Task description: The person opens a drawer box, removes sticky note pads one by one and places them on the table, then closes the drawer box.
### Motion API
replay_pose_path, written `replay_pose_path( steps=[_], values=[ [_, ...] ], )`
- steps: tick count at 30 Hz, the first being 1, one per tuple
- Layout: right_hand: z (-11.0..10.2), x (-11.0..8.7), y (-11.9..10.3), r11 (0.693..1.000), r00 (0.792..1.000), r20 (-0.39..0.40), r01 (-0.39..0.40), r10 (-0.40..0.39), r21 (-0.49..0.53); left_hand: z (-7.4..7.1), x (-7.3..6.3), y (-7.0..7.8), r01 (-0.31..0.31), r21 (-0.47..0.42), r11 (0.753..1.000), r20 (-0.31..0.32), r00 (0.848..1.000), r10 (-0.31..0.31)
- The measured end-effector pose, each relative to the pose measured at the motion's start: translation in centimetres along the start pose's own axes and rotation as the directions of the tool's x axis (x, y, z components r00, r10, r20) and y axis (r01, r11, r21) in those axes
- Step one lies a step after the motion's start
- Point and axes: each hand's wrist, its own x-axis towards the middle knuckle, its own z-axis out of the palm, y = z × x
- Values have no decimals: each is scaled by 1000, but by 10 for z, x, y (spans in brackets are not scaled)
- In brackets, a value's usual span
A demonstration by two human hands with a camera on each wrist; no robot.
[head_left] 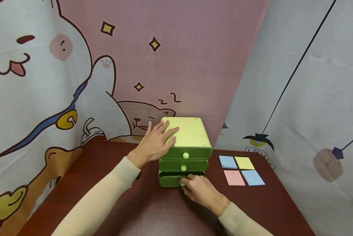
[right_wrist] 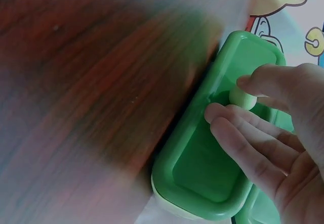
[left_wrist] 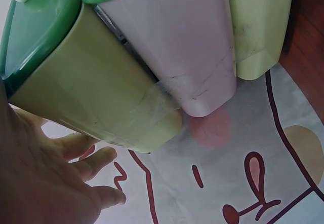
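A small drawer unit [head_left: 189, 132] with a pale yellow top and three green drawer fronts stands on the table. My left hand [head_left: 153, 143] rests on its top near the left edge, fingers spread and fairly straight. In the left wrist view those fingers lie along the yellow casing [left_wrist: 106, 87]. The bottom drawer [head_left: 168, 181] is pulled slightly out, a dark gap showing above its front. With thumb and fingers, my right hand [head_left: 202, 191] pinches the round light-green knob [right_wrist: 242, 99] of that drawer. The upper two drawers are closed. What the bottom drawer contains is hidden.
Right of the unit lie blue [head_left: 228, 162], yellow [head_left: 244, 163], pink [head_left: 234, 178] and another blue sticky-note pad [head_left: 253, 177]. A cartoon-printed cloth [head_left: 179, 65] hangs behind the dark red wooden table [head_left: 153, 213].
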Motion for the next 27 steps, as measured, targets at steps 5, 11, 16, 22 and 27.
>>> replay_pose_path(
  steps=[5,11,16,22,27],
  values=[
    [3,0,2,999,999,25,-28,28,14,0,0,1,-2,-6,1000,4,1000,2],
    [5,2,5,999,999,25,-32,31,8,-2,0,1,-7,-7,1000,3,1000,7],
    [6,5,6,999,999,21,-39,39,18,-3,0,2,-15,-1,1000,-1,1000,15],
    [7,8,6,999,999,25,-45,44,30,-3,1,2,-16,7,1000,0,1000,16],
    [7,13,8,998,999,13,-37,37,44,-3,1,2,-24,13,1000,-3,1000,24]
  ],
)
